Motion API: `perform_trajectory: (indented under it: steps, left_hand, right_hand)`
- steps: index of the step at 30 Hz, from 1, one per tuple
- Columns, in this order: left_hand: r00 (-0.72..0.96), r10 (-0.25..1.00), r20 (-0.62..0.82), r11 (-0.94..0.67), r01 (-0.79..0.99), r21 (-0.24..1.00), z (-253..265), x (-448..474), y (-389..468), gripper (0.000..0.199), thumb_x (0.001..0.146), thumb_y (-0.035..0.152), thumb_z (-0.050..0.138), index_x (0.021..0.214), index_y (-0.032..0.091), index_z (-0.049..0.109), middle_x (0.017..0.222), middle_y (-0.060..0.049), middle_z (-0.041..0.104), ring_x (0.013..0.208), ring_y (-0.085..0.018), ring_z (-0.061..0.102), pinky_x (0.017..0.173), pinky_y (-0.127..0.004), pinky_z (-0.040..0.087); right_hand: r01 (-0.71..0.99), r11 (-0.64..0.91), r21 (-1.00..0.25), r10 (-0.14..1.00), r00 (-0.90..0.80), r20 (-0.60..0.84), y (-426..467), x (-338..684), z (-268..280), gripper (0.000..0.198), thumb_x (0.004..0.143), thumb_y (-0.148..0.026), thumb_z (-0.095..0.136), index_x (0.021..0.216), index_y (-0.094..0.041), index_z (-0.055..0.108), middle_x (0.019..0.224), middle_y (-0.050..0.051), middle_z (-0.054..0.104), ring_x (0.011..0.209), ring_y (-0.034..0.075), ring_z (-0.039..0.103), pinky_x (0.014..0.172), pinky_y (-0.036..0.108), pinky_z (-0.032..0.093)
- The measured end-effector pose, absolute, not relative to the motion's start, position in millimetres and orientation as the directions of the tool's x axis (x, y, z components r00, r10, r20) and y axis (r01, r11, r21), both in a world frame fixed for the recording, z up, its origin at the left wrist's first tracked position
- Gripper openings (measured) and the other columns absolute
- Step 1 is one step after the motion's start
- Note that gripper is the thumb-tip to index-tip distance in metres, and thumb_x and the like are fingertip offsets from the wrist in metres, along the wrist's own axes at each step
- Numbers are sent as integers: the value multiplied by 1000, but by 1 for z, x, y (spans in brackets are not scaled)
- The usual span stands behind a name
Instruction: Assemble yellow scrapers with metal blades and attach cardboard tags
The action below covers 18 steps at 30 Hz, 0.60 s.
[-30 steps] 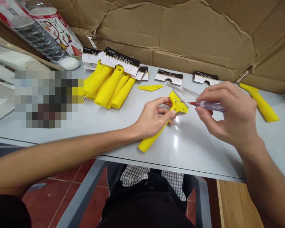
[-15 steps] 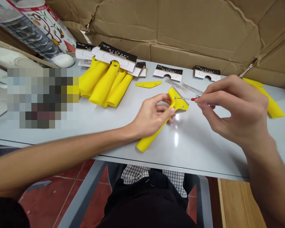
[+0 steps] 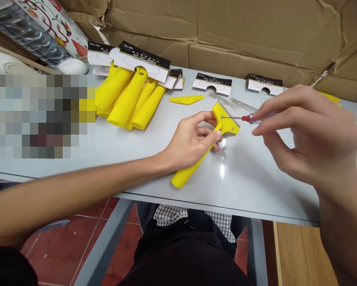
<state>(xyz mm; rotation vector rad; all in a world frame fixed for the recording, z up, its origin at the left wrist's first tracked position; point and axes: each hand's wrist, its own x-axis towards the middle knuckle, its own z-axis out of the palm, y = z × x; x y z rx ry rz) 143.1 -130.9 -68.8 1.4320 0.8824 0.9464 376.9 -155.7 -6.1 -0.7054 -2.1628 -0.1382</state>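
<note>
A yellow scraper (image 3: 193, 166) rests slanted on the table, its head up and to the right. My left hand (image 3: 193, 139) is closed round the neck of its handle, thumb on top. Two small screws sit in the scraper's head, and a metal blade edge shows along its far side. In my right hand (image 3: 312, 135) is a small screwdriver (image 3: 247, 118) with a red collar and clear handle, pinched between the fingers. Its tip touches the upper-left screw (image 3: 221, 116). Part of the screwdriver's handle is hidden behind my fingers.
Behind the scraper lie metal blades (image 3: 244, 105), a yellow cover strip (image 3: 186, 99) and two black-and-white cards (image 3: 212, 84). More yellow scraper handles (image 3: 127, 99) with cards are piled to the left. Cardboard (image 3: 255, 35) walls the back of the table. A blurred patch covers the far left.
My right hand has shifted right, back along the screwdriver, so more of its collar and handle shows. The scraper stays in my left hand. The camera view has tilted slightly.
</note>
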Motion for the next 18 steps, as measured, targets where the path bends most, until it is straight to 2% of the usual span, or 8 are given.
perform_trajectory:
  steps: [2,3,5,7,9,12,15,18]
  left_hand:
    - [387,920,56,-60,-1,998,-68,143,-131,22,92,25,77,107,18,62,95,-4,76,68,-16,78,66,-32,67]
    - [384,922,55,-59,-2,998,-68,143,-131,22,92,25,77,107,18,63,96,-4,76,67,-16,78,66,-32,68]
    - [375,925,54,-59,2,998,-68,144,-131,21,92,24,77,107,18,63,96,-4,76,68,-16,78,66,-32,68]
    - [365,930,49,-57,10,998,-67,144,-131,20,92,23,77,106,18,64,95,-4,75,70,-17,78,66,-32,68]
    - [360,931,54,-62,13,998,-66,144,-132,20,91,24,78,105,18,65,96,-5,75,73,-18,80,66,-31,69]
    - [363,929,74,-81,3,997,-65,145,-132,22,90,26,80,104,17,66,98,-6,75,77,-19,80,66,-31,69]
    - [359,930,83,-91,6,996,-66,145,-132,20,91,26,80,104,17,68,100,-6,74,77,-18,80,67,-31,70]
    - [359,930,83,-94,14,995,-66,144,-132,20,91,26,80,105,17,68,99,-6,75,77,-19,80,67,-31,70]
  right_hand:
    - [637,767,-81,491,-501,713,-158,378,-6,18,95,-16,68,108,-28,69,112,6,79,97,26,78,78,42,59]
    - [705,708,-44,525,-483,701,-160,380,-6,16,99,-22,67,114,-28,69,109,5,80,93,26,78,74,41,57]
    - [808,589,23,584,-445,679,-162,383,-4,14,107,-30,61,117,-28,69,83,-1,75,70,22,73,61,38,49]
    - [836,546,49,606,-435,666,-163,386,-3,10,108,-29,60,110,-27,70,65,-5,64,54,18,62,53,36,40]
    - [807,590,21,613,-464,639,-164,387,-2,7,103,-22,65,105,-26,70,77,-1,69,63,20,66,57,37,45]
    - [769,639,2,591,-493,639,-164,386,-3,23,97,-11,63,109,-29,70,107,6,74,85,24,73,69,39,55]
    - [778,629,-15,610,-482,629,-163,386,-4,27,97,-13,60,116,-31,68,110,4,74,90,24,74,76,41,60]
    - [729,683,-44,580,-504,640,-161,387,-4,19,96,-20,66,114,-26,66,108,4,76,83,21,75,72,37,61]
